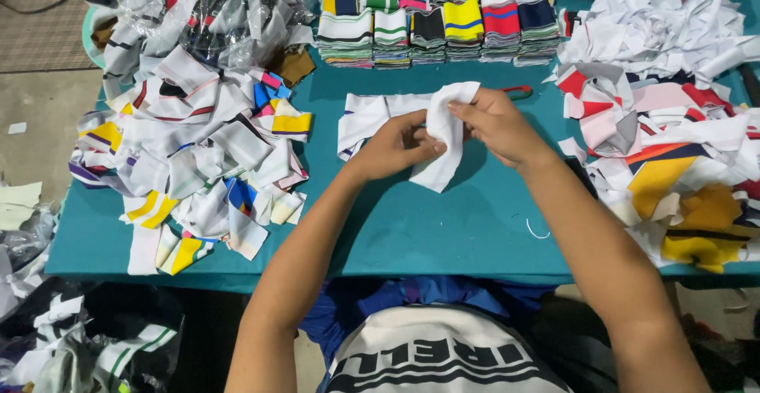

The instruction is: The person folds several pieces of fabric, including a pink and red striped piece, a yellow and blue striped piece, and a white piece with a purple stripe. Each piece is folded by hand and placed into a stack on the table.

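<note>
Both my hands hold one white knitted fabric piece [445, 136] above the teal table [443, 227]. My left hand [396, 146] pinches its left side and my right hand [495, 126] grips its upper right edge. Behind it another white fabric strip [364, 117] with a dark-striped edge lies flat on the table. A red-handled tool [518, 90] peeks out just behind my right hand, mostly hidden.
A loose heap of striped white, yellow and blue fabric pieces [198, 148] covers the left side. Neat stacks of striped collars [435, 21] line the back edge. Another heap of white, red and yellow scraps [673, 124] fills the right. More scraps [71, 337] lie on the floor at lower left.
</note>
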